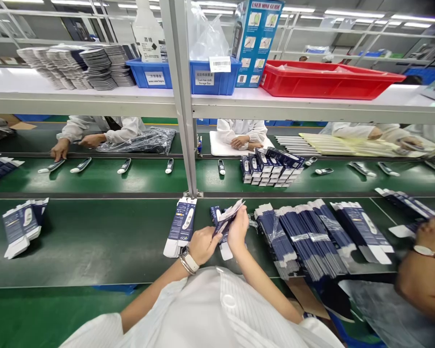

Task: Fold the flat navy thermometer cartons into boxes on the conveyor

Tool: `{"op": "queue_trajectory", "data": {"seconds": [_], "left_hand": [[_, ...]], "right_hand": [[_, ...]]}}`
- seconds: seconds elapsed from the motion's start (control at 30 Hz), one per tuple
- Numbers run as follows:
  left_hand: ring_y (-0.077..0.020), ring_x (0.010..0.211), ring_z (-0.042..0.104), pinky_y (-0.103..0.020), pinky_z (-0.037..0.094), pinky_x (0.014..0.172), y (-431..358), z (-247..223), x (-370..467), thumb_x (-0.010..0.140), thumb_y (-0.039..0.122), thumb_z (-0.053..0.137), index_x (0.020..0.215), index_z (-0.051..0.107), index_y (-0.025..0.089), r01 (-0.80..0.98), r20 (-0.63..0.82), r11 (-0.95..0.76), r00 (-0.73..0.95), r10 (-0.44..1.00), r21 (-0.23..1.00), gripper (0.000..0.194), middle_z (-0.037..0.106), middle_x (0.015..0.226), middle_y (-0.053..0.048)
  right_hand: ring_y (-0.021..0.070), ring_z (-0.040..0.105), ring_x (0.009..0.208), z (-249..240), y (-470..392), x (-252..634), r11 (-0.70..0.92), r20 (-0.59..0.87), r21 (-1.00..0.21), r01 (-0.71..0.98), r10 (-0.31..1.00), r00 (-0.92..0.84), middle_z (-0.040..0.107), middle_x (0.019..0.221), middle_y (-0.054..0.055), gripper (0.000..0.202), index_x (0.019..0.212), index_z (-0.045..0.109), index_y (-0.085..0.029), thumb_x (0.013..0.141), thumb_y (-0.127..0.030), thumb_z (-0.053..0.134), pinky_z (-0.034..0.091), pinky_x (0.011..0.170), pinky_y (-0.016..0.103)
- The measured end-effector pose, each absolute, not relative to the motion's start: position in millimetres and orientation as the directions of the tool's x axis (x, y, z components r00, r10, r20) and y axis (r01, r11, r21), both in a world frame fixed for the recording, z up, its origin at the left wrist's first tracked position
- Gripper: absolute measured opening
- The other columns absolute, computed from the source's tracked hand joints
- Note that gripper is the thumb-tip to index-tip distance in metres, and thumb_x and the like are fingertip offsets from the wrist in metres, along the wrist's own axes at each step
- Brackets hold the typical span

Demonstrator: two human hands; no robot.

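Between my hands is a dark blue and white carton (227,218), tilted over the green work surface. My left hand (203,245), with a white-strapped watch at its wrist, closes on the carton's lower left end. Along its right side, my right hand (239,229) grips the same carton. Just beneath lies another blue carton (225,245), partly hidden by my hands. Left of my left hand rests a flat blue and white carton (181,224). Bundles of flattened cartons (308,239) bound with clear film lie right of my right hand.
White handheld devices (221,167) lie on the green conveyor (148,181) behind, beside stacked boxes (270,166). A metal post (184,106) rises ahead under a shelf (94,104). Co-workers' hands are across the conveyor; a person's arm (420,266) is at right. Open cartons (23,224) lie left.
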State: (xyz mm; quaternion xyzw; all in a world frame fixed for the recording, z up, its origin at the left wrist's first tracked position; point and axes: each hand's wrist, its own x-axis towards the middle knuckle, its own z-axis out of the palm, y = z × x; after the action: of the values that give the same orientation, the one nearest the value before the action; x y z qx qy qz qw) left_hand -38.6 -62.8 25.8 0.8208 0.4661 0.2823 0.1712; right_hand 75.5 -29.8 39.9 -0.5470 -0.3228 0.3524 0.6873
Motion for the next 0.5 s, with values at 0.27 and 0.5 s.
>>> {"op": "queue_trajectory", "data": {"seconds": [0.27, 0.5], "left_hand": [[-0.0199, 0.073, 0.064, -0.030, 0.049, 0.067, -70.1, 28.6, -28.6, 0.091, 0.029, 0.033, 0.087, 0.062, 0.014, 0.639, 0.379, -0.528, 0.370, 0.848, 0.559, 0.032, 0.067, 0.077, -0.010], [-0.0255, 0.113, 0.052, -0.042, 0.045, 0.092, -58.2, 25.6, -35.6, 0.085, 0.031, 0.043, 0.132, 0.036, 0.015, 0.584, 0.365, -0.466, 0.290, 0.885, 0.665, 0.050, 0.053, 0.125, -0.015]], "right_hand": [[0.0112, 0.040, 0.053, 37.0, -30.8, 73.5, 0.192, 0.161, -0.981, -0.014, 0.857, 0.489, 0.040, 0.058, -0.004, 0.050, 0.063, 0.043, -0.019, 0.083, -0.063, 0.030, 0.036, 0.054, 0.025], [0.0275, 0.046, 0.113, 44.8, -47.6, 71.6, 0.388, 0.386, -0.922, -0.001, 0.917, 0.097, 0.042, 0.127, 0.014, 0.090, 0.133, 0.029, -0.021, 0.063, -0.071, 0.055, 0.038, 0.094, 0.042]]}}
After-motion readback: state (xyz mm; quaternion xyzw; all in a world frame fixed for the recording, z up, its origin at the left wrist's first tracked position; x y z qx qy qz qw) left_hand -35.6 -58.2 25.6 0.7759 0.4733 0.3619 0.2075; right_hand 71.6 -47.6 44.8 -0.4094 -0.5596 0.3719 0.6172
